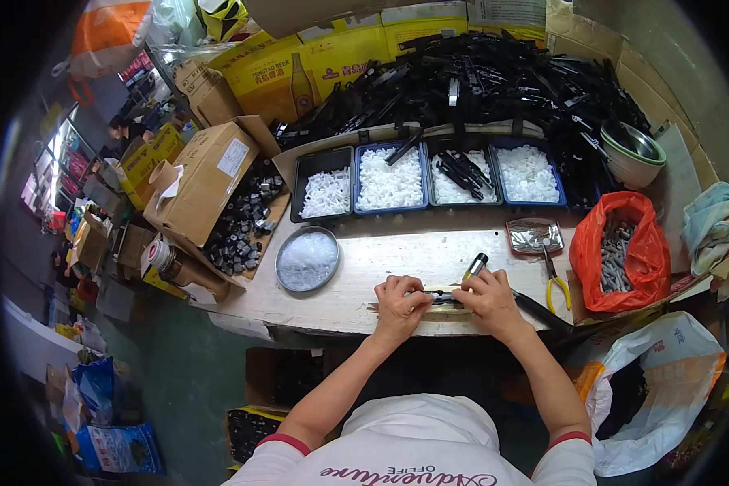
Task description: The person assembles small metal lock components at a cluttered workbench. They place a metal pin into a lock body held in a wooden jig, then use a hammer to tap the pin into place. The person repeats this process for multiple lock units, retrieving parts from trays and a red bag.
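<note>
Near the front edge of the white worktable (364, 235), both hands are closed on a slim black part (443, 297) that lies across the gap between them. My left hand (400, 308) pinches its left end between thumb and fingers. At the other end, my right hand (492, 303) has its fingertips pressed on the part. A hammer-like tool shows around the right hand: a silver cylinder with a black end (475, 265) above the fingers and a thick black handle (541, 311) beyond the wrist. The palm hides how these join, and I cannot tell whether the hand grips them.
Blue and black trays (391, 204) of small white pieces line the back, below a heap of black parts (494, 77). A round dish (278, 263) of clear bits stands left. Yellow-handled pliers (556, 285) and a red bag (656, 263) of grey metal parts lie right.
</note>
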A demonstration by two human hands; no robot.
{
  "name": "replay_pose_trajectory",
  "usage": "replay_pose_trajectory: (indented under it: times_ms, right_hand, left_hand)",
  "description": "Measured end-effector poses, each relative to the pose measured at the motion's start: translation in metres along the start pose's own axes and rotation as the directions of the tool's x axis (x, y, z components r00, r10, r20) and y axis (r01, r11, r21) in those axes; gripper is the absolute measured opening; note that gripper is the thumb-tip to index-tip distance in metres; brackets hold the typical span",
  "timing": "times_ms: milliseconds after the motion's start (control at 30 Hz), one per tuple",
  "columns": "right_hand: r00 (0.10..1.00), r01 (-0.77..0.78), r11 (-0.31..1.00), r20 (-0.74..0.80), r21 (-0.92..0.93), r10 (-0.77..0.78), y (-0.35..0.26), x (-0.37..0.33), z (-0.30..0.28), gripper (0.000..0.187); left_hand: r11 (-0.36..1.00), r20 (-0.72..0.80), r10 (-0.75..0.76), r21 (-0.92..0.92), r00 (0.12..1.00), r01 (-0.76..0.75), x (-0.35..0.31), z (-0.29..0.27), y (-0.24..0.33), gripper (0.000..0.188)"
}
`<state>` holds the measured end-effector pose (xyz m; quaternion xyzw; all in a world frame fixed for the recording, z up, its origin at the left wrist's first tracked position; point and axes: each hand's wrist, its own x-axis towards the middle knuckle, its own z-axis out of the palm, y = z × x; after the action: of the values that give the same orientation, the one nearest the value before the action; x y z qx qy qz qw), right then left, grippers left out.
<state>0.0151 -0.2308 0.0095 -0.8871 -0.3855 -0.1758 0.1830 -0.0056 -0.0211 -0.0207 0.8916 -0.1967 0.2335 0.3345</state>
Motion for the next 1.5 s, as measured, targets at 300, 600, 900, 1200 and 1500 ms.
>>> replay_pose_trajectory:
  times_ms: [300,600,900,1200,1500]
  right_hand:
    - [0.998,0.063,0.992,0.008,0.108,-0.064,0.007,-0.006,0.01,0.014]
    - [0.967,-0.115,0.895,0.253,0.432,0.002,0.044,0.032,0.0,0.014]
    - [0.911,-0.372,0.925,-0.162,0.081,0.38,0.117,0.096,0.017,0.011]
    - [0.894,-0.429,0.894,-0.207,-0.132,0.398,0.165,0.124,-0.003,0.012]
    - [0.671,-0.677,0.705,-0.572,-0.214,0.471,0.232,0.071,-0.053,0.011]
  left_hand:
    - [0.998,0.05,0.012,0.066,0.999,-0.015,0.005,-0.001,0.0,0.011]
    - [0.995,0.04,0.022,0.094,0.999,-0.025,0.004,0.001,0.001,0.012]
    - [0.996,0.056,-0.026,0.085,0.998,0.022,-0.001,-0.003,0.005,0.011]
    - [0.997,-0.001,-0.018,0.075,1.0,0.019,0.001,-0.005,0.011,0.011]
    - [0.997,0.027,-0.058,0.043,0.998,0.057,0.003,-0.001,0.011,0.012]
